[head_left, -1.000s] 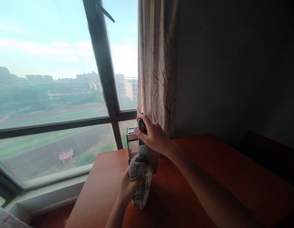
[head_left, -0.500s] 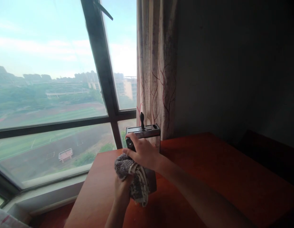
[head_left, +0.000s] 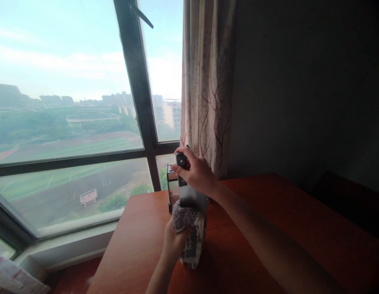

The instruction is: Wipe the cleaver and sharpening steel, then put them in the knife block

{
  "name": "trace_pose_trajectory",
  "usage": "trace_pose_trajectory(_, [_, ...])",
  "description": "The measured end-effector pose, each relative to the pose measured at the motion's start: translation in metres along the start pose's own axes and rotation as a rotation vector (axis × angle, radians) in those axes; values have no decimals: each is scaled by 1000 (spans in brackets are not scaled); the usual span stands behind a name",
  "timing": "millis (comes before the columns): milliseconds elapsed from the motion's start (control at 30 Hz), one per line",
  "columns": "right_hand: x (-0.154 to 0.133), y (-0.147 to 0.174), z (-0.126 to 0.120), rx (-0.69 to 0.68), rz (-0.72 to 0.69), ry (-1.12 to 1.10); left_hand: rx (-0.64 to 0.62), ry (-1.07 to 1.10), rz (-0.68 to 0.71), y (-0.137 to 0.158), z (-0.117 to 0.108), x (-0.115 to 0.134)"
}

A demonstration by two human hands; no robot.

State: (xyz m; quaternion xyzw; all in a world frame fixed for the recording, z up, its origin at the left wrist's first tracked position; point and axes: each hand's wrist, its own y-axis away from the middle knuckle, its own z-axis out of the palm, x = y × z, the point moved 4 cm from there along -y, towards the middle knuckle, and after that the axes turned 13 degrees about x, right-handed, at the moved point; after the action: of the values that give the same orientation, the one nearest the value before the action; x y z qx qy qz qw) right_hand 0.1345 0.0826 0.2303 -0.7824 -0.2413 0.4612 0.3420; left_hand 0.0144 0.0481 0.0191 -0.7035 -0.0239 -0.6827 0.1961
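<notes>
Head view is showing a knife (head_left: 189, 192) standing blade-down, long axis upright, with the right hand (head_left: 197, 173) closing around its dark handle from above and the left hand (head_left: 173, 241) just below clutching a cloth (head_left: 191, 228) against the blade, beside the block (head_left: 172, 185) on the tabletop (head_left: 269, 228).

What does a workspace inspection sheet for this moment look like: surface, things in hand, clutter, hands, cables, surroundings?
Surface: reddish wooden table, set in the corner by the window.
Things in hand: broad knife held upright, handle up; speckled grey cloth pressed against its blade; dark knife block behind them on the table.
Clutter: nothing seen on the table; a pale patterned item at bottom left, unclear.
Hands: right hand closed around the knife handle; left hand clutching the cloth.
Cables: nothing seen.
Surroundings: large window with a dark frame, patterned curtain, dark wall.
</notes>
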Motion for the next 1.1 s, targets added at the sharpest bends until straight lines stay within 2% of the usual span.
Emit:
trace_pose_trajectory(133, [-7, -37, -18, 59, -101, 16, -38, 3, 7, -1, 3, -2])
trace_pose_trajectory(267, [-15, -78, -30, 165, -235, 69, 19, -22, -39, -5, 0, 1])
trace_pose_trajectory(367, [-20, -104, -27, 207, -297, 105, 90, -24, -119, -8, -6, -2])
trace_pose_trajectory(500, [-23, -129, -11, 190, -361, 165, 126, 5, -188, -10, -10, -6])
trace_pose_trajectory(733, [-15, -143, 16, 116, -403, 235, 136, 35, -195, -9, -10, -9])
trace_pose_trajectory(1100, [-11, -141, 28, 94, -436, 244, 143, 98, -184, -10, -14, -11])
